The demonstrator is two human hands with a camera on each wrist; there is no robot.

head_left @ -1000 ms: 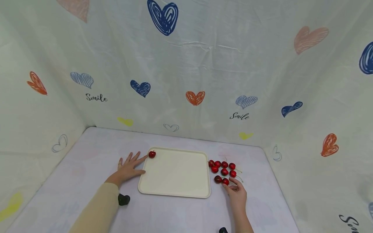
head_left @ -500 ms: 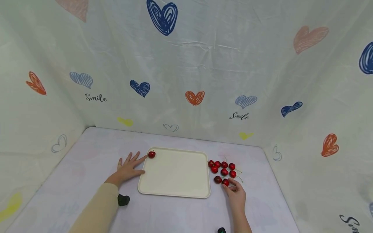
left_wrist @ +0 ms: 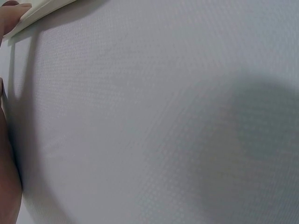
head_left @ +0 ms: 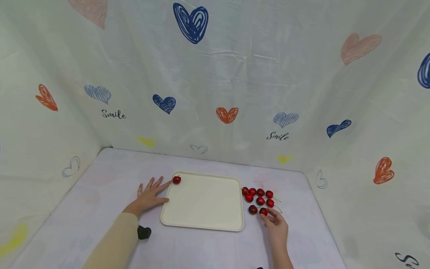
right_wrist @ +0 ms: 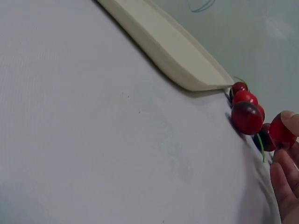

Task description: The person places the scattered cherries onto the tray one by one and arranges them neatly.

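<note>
A cream rectangular tray [head_left: 205,201] lies in the middle of the table, with one red cherry [head_left: 176,180] in its far left corner. My left hand [head_left: 147,200] is spread flat beside it, forefinger and thumb touching the tray's left rim. To the right of the tray, my right hand [head_left: 277,224] pinches a dark red cherry [right_wrist: 281,131] between thumb and fingers. Close by on the table lies a group of several more cherries [head_left: 260,201], some with green stems. In the left wrist view only parts of the left hand [left_wrist: 7,168] show at the edge.
A black object [head_left: 144,232], partly hidden, is at the left wrist. The white table [head_left: 201,250] is enclosed behind and at the sides by a pale curtain [head_left: 198,82] printed with hearts.
The head view has shifted slightly. My right hand and its pinched cherry have moved a little to the right, away from the neighbouring dark cherry. The left hand stays at the tray rim.
</note>
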